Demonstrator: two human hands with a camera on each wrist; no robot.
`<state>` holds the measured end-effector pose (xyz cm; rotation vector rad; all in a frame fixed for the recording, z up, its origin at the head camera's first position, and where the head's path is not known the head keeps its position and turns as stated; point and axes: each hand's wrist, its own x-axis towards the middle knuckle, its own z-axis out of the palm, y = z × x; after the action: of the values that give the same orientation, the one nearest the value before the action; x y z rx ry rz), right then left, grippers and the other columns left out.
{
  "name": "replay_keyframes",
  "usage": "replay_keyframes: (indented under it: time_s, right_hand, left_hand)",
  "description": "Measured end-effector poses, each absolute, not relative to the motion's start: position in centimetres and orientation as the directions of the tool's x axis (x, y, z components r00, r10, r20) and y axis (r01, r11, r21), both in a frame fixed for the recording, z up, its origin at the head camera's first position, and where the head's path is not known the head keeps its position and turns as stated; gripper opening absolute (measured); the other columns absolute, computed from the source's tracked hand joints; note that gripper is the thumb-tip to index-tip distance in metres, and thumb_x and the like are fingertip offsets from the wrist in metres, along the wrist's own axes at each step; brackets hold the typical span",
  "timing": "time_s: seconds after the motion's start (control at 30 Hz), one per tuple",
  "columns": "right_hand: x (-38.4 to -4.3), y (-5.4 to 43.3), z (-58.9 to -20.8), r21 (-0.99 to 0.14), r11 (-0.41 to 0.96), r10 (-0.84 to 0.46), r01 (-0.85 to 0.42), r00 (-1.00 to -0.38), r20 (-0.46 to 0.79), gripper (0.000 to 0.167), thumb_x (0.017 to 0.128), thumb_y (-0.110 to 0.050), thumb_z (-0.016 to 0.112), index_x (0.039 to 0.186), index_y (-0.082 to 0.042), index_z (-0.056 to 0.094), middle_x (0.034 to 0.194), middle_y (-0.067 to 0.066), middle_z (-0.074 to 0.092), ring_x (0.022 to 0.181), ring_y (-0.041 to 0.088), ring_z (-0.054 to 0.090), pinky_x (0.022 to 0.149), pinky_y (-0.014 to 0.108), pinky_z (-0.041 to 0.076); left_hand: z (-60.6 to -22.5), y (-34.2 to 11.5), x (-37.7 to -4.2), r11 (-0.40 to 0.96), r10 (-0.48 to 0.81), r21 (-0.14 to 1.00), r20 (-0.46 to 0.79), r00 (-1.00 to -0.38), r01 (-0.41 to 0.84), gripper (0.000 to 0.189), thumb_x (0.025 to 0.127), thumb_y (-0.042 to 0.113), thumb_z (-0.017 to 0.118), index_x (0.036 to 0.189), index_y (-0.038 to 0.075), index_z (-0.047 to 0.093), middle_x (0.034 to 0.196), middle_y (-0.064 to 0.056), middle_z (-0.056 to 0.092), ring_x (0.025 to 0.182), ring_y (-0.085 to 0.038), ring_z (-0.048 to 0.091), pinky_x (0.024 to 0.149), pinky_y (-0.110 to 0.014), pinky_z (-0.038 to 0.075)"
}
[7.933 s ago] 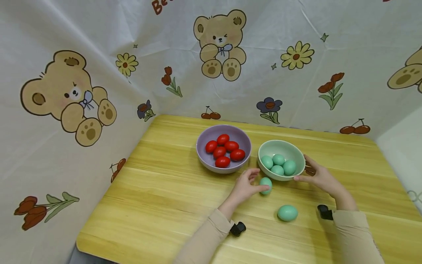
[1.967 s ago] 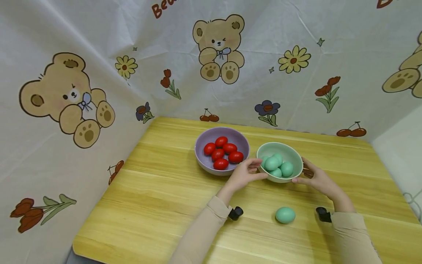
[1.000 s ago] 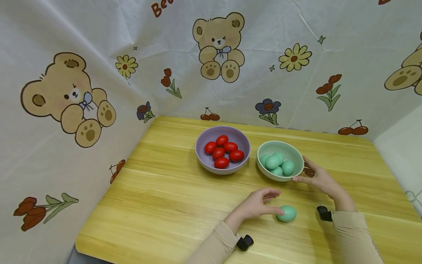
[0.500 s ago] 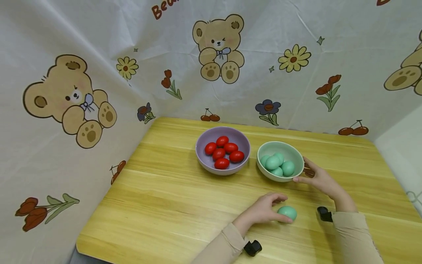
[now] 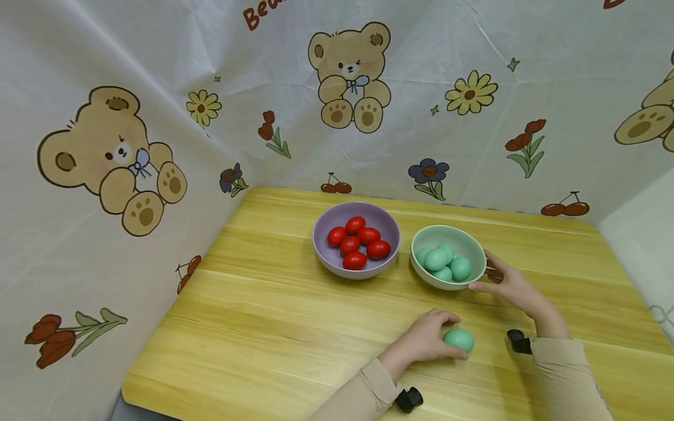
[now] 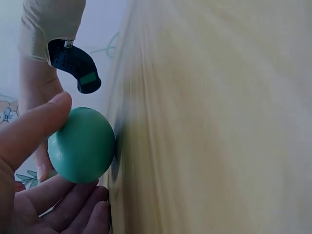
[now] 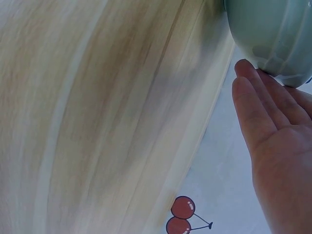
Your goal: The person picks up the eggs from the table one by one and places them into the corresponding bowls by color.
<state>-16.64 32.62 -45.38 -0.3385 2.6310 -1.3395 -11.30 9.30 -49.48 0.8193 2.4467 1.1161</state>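
On the table in front of the bowls lies a green egg (image 5: 459, 340). My left hand (image 5: 429, 339) has its thumb on one side of this egg and curled fingers on the other; the left wrist view shows the thumb (image 6: 53, 109) pressed to the shell and fingertips at its lower end. A pale green bowl (image 5: 476, 248) stands behind, with several green eggs (image 5: 437, 259) heaped in it. My right hand (image 5: 513, 287) rests against the bowl's right side, fingers extended; in the right wrist view, straight fingers (image 7: 256, 105) touch the bowl's wall (image 7: 273, 34).
A purple bowl (image 5: 326, 260) holding several red eggs (image 5: 350, 245) stands left of the green bowl. Both are on a wooden table (image 5: 253, 327). A white cloth (image 5: 284, 58) printed with bears hangs behind and to the left. Black wrist cameras (image 5: 409, 399) sit under both forearms.
The loose egg by the green bowl went in with the others. My left hand then moved from the bowl down to the remaining table egg and closed around it. My right hand stayed.
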Motion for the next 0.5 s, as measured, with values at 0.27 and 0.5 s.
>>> replay_keyframes:
  time_s: [0.27,0.5]
  right_hand:
    - [-16.67,32.72,-45.63,-0.809,0.574,-0.274,-0.128,-0.961,-0.042,0.091,0.086,-0.022,0.069,0.148,-0.001,0.005,0.138,0.031,0.031,0.118,0.050,0.039,0.091,0.057,0.038]
    - [-16.66,32.65,-45.59,-0.803,0.581,-0.270,-0.129,-0.962,-0.041,0.090,0.086,-0.023,0.069,0.148,-0.001,0.007,0.136,0.029,0.035,0.117,0.047,0.042,0.091,0.054,0.040]
  left_hand:
    - [-49.37,9.45,-11.20,0.550,0.632,0.726,-0.041,-0.774,0.412,0.050,0.076,0.039,0.076,0.120,0.021,0.061,0.115,0.016,0.055,0.108,-0.002,0.045,0.086,-0.016,0.037]
    - [-49.40,9.38,-11.23,0.549,0.627,0.736,-0.049,-0.777,0.396,0.047,0.077,0.038,0.075,0.119,0.021,0.061,0.116,0.015,0.055,0.106,-0.002,0.046,0.085,-0.016,0.038]
